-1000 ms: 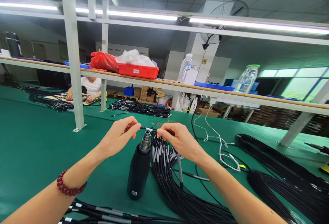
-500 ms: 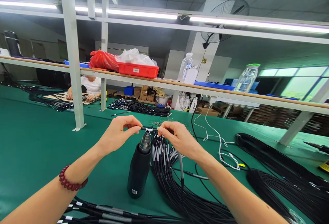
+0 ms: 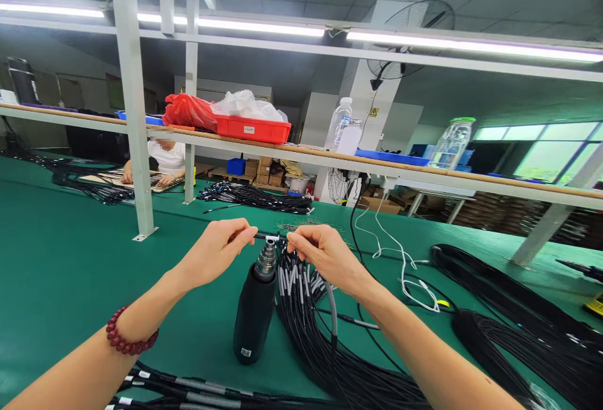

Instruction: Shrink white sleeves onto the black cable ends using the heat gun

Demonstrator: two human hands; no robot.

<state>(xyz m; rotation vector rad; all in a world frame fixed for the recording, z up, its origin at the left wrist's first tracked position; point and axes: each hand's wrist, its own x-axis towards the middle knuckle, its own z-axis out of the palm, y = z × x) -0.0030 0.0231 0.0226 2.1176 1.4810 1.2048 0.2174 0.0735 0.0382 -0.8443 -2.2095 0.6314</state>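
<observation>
A thin black cable (image 3: 262,235) with a white sleeve (image 3: 272,238) on it is stretched level between my two hands. My left hand (image 3: 222,248) pinches its left part between thumb and fingers. On the other side, my right hand (image 3: 320,251) pinches the cable just right of the white sleeve. Directly under the sleeve stands an upright black heat gun (image 3: 254,319), its metal nozzle (image 3: 267,259) pointing up. Whether nozzle and sleeve touch, I cannot tell. Behind and below my right hand lies a thick bundle of black cables (image 3: 311,334) with grey and white sleeves.
More cables (image 3: 188,388) lie along the near edge of the green table (image 3: 75,253). Coiled black cables (image 3: 513,316) and a white cord (image 3: 400,253) are at right. A shelf (image 3: 311,154) holds a red bin (image 3: 254,130) and bottles. A co-worker (image 3: 164,159) sits at far left.
My left hand has shifted slightly left and down, and the white sleeve sits a little lower over the nozzle. My right hand has barely moved; both still pinch the cable.
</observation>
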